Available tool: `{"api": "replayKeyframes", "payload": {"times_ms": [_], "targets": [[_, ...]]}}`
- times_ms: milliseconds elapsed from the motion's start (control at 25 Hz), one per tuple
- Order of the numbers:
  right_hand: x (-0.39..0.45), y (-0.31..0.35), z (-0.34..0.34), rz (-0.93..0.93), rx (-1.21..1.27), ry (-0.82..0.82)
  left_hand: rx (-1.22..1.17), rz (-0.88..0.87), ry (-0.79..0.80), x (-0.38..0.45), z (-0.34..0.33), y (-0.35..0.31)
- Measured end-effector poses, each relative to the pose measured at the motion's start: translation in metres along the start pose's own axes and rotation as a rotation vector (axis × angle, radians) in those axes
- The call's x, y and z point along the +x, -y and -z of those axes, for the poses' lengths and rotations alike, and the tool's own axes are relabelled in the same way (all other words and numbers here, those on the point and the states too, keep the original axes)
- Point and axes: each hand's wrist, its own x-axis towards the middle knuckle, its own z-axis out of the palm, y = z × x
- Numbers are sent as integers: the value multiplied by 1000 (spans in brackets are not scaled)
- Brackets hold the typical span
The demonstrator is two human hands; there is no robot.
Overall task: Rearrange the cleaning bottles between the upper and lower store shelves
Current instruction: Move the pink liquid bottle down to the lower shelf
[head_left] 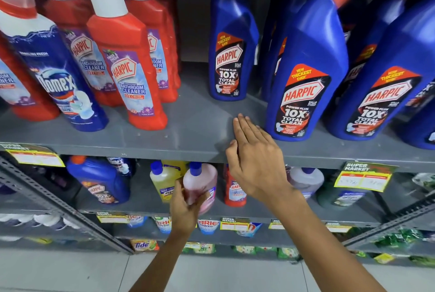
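My left hand (pixel 186 207) grips a pink bottle with a blue cap (pixel 202 181) at the front of the lower shelf (pixel 270 215). My right hand (pixel 254 157) lies flat and open on the front edge of the grey upper shelf (pixel 188 134), in the gap between bottle groups. Red Harpic bathroom cleaner bottles (pixel 127 65) and a blue Domex bottle (pixel 56 77) stand at the upper left. Blue Harpic bottles (pixel 306 75) stand at the upper right, with one smaller blue Harpic bottle (pixel 231 46) behind the gap.
On the lower shelf stand a yellow bottle (pixel 162 181), a leaning blue Harpic bottle (pixel 101 181), a red Harpic bottle (pixel 235 190) and a pale purple bottle (pixel 306 178). Yellow price tags (pixel 362 178) hang from the shelf edges. Detergent packs (pixel 143 244) fill the lowest shelves.
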Motion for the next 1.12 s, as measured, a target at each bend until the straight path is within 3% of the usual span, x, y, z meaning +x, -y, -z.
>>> {"api": "replayKeyframes", "payload": {"times_ms": [200, 440, 800, 1120], "targets": [[0, -1, -2, 0, -4, -16, 135, 75, 14, 11, -7, 14], [-1, -2, -3, 1, -14, -31, 81, -32, 71, 14, -8, 13], [-1, -3, -5, 15, -17, -50, 38, -7, 108, 22, -10, 16], [-4, -1, -8, 23, 63, -167, 296, 49, 159, 5, 11, 15]]}}
